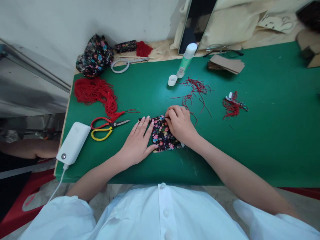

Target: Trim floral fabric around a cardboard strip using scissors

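Floral cloth (pixel 161 133) lies on a green surface (pixel 240 146). The left hand (pixel 137 142) presses it flat, fingers spread; the right hand (pixel 181 125) curls at its far edge, grip unclear. Uneven pressure could crease the cloth. Loose red threads (pixel 196 87) beside the right hand could get caught underneath.
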A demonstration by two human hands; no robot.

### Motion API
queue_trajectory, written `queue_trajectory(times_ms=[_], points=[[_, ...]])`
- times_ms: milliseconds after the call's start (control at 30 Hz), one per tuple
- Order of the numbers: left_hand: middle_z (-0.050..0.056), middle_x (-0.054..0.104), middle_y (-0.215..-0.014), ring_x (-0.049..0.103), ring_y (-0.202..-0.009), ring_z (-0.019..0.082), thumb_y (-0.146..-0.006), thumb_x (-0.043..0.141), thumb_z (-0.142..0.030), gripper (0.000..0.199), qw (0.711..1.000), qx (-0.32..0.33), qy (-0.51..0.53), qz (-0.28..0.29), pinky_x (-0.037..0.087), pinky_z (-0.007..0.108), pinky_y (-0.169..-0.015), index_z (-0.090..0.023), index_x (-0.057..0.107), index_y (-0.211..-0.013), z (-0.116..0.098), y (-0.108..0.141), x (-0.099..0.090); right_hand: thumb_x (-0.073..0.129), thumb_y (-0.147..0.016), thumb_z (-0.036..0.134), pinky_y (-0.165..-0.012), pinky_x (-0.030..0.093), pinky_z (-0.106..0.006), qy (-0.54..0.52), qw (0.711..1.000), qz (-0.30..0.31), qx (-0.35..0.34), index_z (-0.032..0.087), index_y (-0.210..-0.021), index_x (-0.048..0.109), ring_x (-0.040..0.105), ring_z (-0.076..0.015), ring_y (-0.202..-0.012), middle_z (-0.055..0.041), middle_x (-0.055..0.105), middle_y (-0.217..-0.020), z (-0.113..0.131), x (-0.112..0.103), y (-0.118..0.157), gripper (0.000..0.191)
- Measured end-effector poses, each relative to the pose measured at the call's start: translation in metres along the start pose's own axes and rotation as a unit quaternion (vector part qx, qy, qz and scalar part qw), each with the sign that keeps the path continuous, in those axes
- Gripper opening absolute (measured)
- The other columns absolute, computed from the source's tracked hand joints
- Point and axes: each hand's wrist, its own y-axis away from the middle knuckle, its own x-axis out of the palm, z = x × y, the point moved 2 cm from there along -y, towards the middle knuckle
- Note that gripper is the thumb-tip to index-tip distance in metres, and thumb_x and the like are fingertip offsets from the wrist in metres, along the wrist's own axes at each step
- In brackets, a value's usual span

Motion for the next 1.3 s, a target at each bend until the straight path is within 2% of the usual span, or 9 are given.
queue_trajectory(times_ms=[267,333,433,533,600,733,867,1000,1300], points=[[0.024,0.012,-0.167,0.006,-0.157,0.034,-0.099,0.049,-0.049,0.078,1.000,0.000,0.006,-0.005,0.019,0.054,-0.125,-0.008,0.019,-0.159,0.000,0.001,0.002,0.043,-0.098,0.024,-0.093,0.041,-0.048,-0.049,0.999,0.008,0.009,0.015,-0.114,0.060,0.053,-0.0330,-0.113,-0.0185,0.062,-0.120,0.003,-0.005,0.001,0.025],[0.024,0.011,-0.168,0.005,-0.157,0.034,-0.099,0.048,-0.049,0.079,1.000,0.002,0.011,-0.008,0.019,0.055,-0.125,-0.010,0.016,-0.160,0.001,0.001,0.002,0.042,-0.099,0.025,-0.096,0.042,-0.048,-0.080,0.997,0.005,-0.020,0.016,-0.115,0.061,0.056,-0.0316,-0.113,-0.0176,0.063,-0.120,0.005,-0.009,0.001,0.026],[0.025,0.009,-0.168,0.005,-0.157,0.034,-0.099,0.048,-0.051,0.083,1.000,0.001,0.013,-0.015,0.019,0.055,-0.125,-0.009,0.011,-0.160,0.001,0.001,0.003,0.047,-0.099,0.031,-0.102,0.044,-0.047,-0.120,0.987,0.022,-0.103,0.016,-0.120,0.061,0.058,-0.0296,-0.120,-0.0172,0.065,-0.126,0.007,-0.015,0.002,0.030],[0.025,0.009,-0.168,0.005,-0.158,0.033,-0.099,0.048,-0.052,0.086,1.000,0.001,0.011,-0.009,0.018,0.054,-0.126,-0.006,0.008,-0.160,0.002,0.000,0.003,0.054,-0.096,0.041,-0.111,0.041,-0.047,-0.130,0.973,0.072,-0.178,0.011,-0.136,0.054,0.049,-0.0301,-0.138,-0.0192,0.057,-0.143,0.010,-0.019,0.005,0.050],[0.024,0.010,-0.168,0.006,-0.158,0.032,-0.098,0.048,-0.053,0.087,1.000,0.002,0.005,0.001,0.016,0.052,-0.127,-0.004,0.010,-0.159,0.002,0.000,0.002,0.058,-0.094,0.044,-0.116,0.037,-0.049,-0.121,0.966,0.115,-0.195,0.008,-0.147,0.046,0.039,-0.0308,-0.147,-0.0201,0.048,-0.153,0.010,-0.020,0.008,0.065],[0.023,0.012,-0.168,0.006,-0.158,0.031,-0.098,0.047,-0.054,0.087,1.000,-0.002,-0.002,0.003,0.015,0.050,-0.127,-0.003,0.012,-0.159,0.003,0.000,0.003,0.061,-0.091,0.047,-0.122,0.030,-0.053,-0.094,0.964,0.171,-0.180,0.007,-0.157,0.032,0.024,-0.0318,-0.154,-0.0196,0.032,-0.163,0.007,-0.017,0.012,0.082],[0.022,0.013,-0.168,0.006,-0.158,0.031,-0.098,0.046,-0.056,0.086,1.000,-0.004,-0.006,-0.004,0.015,0.051,-0.127,-0.005,0.013,-0.160,0.003,0.000,0.003,0.063,-0.089,0.051,-0.124,0.026,-0.053,-0.080,0.965,0.180,-0.172,0.010,-0.160,0.027,0.019,-0.0314,-0.155,-0.0171,0.026,-0.165,0.002,-0.016,0.013,0.090],[0.023,0.013,-0.168,0.007,-0.158,0.032,-0.098,0.046,-0.056,0.087,1.000,-0.007,-0.007,-0.003,0.017,0.052,-0.126,-0.004,0.014,-0.159,0.003,0.000,0.002,0.067,-0.086,0.054,-0.124,0.025,-0.054,-0.070,0.966,0.180,-0.172,0.014,-0.161,0.027,0.018,-0.0329,-0.155,-0.0156,0.024,-0.166,-0.004,-0.020,0.013,0.094],[0.024,0.011,-0.167,0.009,-0.157,0.034,-0.097,0.050,-0.057,0.088,1.000,-0.009,-0.004,0.001,0.018,0.053,-0.126,-0.004,0.017,-0.159,0.003,0.000,0.001,0.073,-0.077,0.063,-0.124,0.024,-0.058,-0.048,0.968,0.187,-0.163,0.013,-0.159,0.030,0.017,-0.0361,-0.155,-0.0165,0.026,-0.165,-0.008,-0.021,0.013,0.106]])
